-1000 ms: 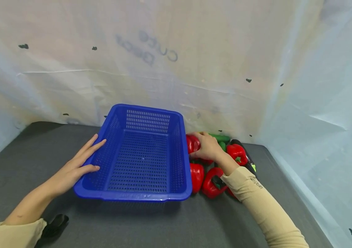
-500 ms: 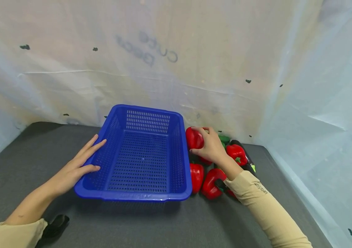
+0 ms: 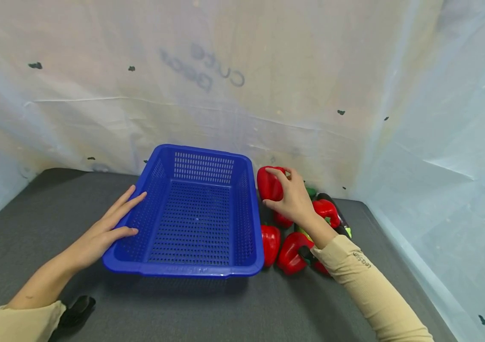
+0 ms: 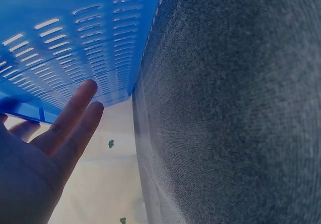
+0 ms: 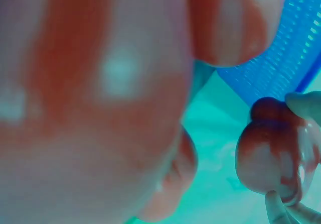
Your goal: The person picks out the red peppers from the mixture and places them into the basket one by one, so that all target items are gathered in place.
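A blue plastic basket [image 3: 189,270] with slotted walls stands in the middle of the head view, nothing inside it. Along its left rim rests my left hand [image 3: 101,235], fingers straight and spread; the left wrist view shows those fingers against the slotted outer wall. My right hand [image 3: 291,202] grips a red bell pepper [image 3: 269,184] just beyond the basket's right rim, thumb below and fingers over the top. The right wrist view has the same pepper [image 5: 273,153] between thumb and fingertips, with other peppers large in the foreground.
Right of the basket lie more red bell peppers [image 3: 292,254], a long dark eggplant [image 3: 344,221] and a partly hidden green vegetable [image 3: 311,192]. A black object [image 3: 78,311] sits by the left sleeve. Plastic sheeting [image 3: 293,71] walls in the grey table [image 3: 174,313].
My right hand has lifted the red bell pepper up from the pile, uncovering another pepper beneath. My left hand and the basket have stayed in place.
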Demonstrator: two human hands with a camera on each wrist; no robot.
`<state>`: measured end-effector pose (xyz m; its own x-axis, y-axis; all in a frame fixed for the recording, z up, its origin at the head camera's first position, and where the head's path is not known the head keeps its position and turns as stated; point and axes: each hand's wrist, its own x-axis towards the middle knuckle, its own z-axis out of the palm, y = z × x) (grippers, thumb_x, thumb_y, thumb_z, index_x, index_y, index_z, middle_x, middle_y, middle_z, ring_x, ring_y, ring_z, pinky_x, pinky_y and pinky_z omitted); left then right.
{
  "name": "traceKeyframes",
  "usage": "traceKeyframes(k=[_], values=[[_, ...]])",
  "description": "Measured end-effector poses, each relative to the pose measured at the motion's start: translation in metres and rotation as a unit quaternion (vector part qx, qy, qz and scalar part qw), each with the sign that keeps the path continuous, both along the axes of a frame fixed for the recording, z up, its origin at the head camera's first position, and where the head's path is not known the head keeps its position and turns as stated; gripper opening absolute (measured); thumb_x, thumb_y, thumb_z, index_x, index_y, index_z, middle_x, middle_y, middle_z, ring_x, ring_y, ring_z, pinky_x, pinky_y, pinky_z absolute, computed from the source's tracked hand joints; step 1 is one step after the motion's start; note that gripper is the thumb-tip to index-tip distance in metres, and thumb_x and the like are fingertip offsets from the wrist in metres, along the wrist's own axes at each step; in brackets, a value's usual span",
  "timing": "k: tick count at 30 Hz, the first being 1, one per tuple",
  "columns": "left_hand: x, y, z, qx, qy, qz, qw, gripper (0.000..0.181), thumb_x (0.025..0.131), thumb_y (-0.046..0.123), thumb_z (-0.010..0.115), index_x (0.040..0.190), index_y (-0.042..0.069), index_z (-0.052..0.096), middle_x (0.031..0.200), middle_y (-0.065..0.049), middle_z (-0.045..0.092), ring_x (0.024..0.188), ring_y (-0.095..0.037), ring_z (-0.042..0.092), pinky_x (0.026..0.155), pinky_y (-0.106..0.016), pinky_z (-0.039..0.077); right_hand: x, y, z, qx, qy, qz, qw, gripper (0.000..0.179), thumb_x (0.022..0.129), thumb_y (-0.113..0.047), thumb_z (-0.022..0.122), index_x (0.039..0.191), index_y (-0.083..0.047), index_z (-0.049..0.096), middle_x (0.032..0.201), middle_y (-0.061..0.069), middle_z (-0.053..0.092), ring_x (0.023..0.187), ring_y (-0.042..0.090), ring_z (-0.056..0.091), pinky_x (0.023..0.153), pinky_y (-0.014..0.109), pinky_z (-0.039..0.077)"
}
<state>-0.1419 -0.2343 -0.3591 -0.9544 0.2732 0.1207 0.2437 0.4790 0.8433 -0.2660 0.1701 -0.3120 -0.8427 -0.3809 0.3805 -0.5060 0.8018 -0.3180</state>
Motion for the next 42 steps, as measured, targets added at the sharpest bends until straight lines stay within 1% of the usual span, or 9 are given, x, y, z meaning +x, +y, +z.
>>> traceKeyframes(k=[8, 12, 17, 23, 26, 31, 38, 42], values=[[0.001, 0.0, 0.001, 0.008, -0.005, 0.002, 1.0, 0.07, 0.097, 0.014, 0.048, 0.156, 0.023, 0.011, 0.161, -0.007, -0.015, 0.14, -0.057, -0.005, 0.087, -0.083, 0.022, -0.003, -0.004, 0.01, -0.012, 0.046, 0.017, 0.9987, 0.075, 0.074, -0.017, 0.081, 0.14, -0.02, 0.045, 0.145, 0.019, 0.034, 0.122, 0.037, 0.042, 0.092, 0.053, 0.047], [0.001, 0.001, 0.001, 0.014, 0.001, -0.002, 0.9999, 0.07, 0.096, 0.013, 0.049, 0.156, 0.022, 0.012, 0.161, -0.007, -0.015, 0.14, -0.055, -0.006, 0.089, -0.083, 0.021, -0.003, -0.006, 0.015, -0.014, 0.069, 0.023, 0.9973, 0.075, 0.075, -0.016, 0.081, 0.14, -0.02, 0.045, 0.146, 0.02, 0.032, 0.124, 0.037, 0.04, 0.094, 0.054, 0.046], [0.001, 0.001, 0.001, 0.02, 0.007, -0.004, 0.9998, 0.071, 0.096, 0.013, 0.05, 0.155, 0.021, 0.013, 0.161, -0.007, -0.014, 0.141, -0.053, -0.008, 0.09, -0.083, 0.017, -0.002, -0.009, 0.021, -0.013, 0.082, 0.028, 0.9961, 0.074, 0.075, -0.016, 0.08, 0.14, -0.021, 0.045, 0.146, 0.019, 0.032, 0.125, 0.036, 0.039, 0.095, 0.053, 0.045], [0.002, 0.002, 0.0, 0.02, 0.003, 0.0, 0.9998, 0.07, 0.096, 0.014, 0.049, 0.155, 0.021, 0.013, 0.161, -0.007, -0.014, 0.141, -0.054, -0.008, 0.09, -0.083, 0.016, -0.002, -0.017, 0.03, -0.012, 0.1, 0.033, 0.9944, 0.074, 0.074, -0.016, 0.081, 0.139, -0.021, 0.046, 0.145, 0.02, 0.034, 0.124, 0.037, 0.04, 0.095, 0.053, 0.045], [0.003, 0.002, 0.0, 0.023, 0.001, 0.001, 0.9997, 0.07, 0.096, 0.013, 0.049, 0.155, 0.021, 0.013, 0.161, -0.007, -0.014, 0.141, -0.053, -0.009, 0.09, -0.084, 0.013, -0.002, -0.023, 0.033, -0.01, 0.099, 0.039, 0.9942, 0.074, 0.075, -0.018, 0.081, 0.14, -0.022, 0.045, 0.146, 0.019, 0.034, 0.125, 0.037, 0.04, 0.095, 0.053, 0.045], [0.003, 0.003, -0.001, 0.023, 0.003, 0.003, 0.9997, 0.07, 0.095, 0.013, 0.049, 0.155, 0.021, 0.014, 0.161, -0.007, -0.014, 0.141, -0.053, -0.01, 0.09, -0.084, 0.012, -0.002, -0.032, 0.038, -0.01, 0.094, 0.043, 0.9946, 0.075, 0.075, -0.019, 0.081, 0.14, -0.023, 0.044, 0.147, 0.019, 0.033, 0.127, 0.035, 0.039, 0.095, 0.052, 0.047], [0.003, 0.003, 0.0, 0.02, 0.002, 0.002, 0.9998, 0.07, 0.095, 0.014, 0.049, 0.155, 0.021, 0.013, 0.161, -0.008, -0.014, 0.14, -0.055, -0.007, 0.089, -0.084, 0.018, -0.001, -0.047, 0.045, -0.01, 0.089, 0.046, 0.9949, 0.074, 0.076, -0.02, 0.08, 0.141, -0.023, 0.044, 0.146, 0.018, 0.034, 0.126, 0.034, 0.041, 0.093, 0.049, 0.049], [0.003, 0.003, 0.0, 0.021, 0.006, 0.001, 0.9998, 0.07, 0.095, 0.013, 0.049, 0.155, 0.021, 0.014, 0.161, -0.008, -0.013, 0.14, -0.056, -0.006, 0.087, -0.084, 0.018, -0.001, -0.057, 0.05, -0.019, 0.094, 0.054, 0.994, 0.073, 0.075, -0.02, 0.08, 0.14, -0.023, 0.045, 0.146, 0.018, 0.035, 0.125, 0.033, 0.041, 0.092, 0.047, 0.05]])
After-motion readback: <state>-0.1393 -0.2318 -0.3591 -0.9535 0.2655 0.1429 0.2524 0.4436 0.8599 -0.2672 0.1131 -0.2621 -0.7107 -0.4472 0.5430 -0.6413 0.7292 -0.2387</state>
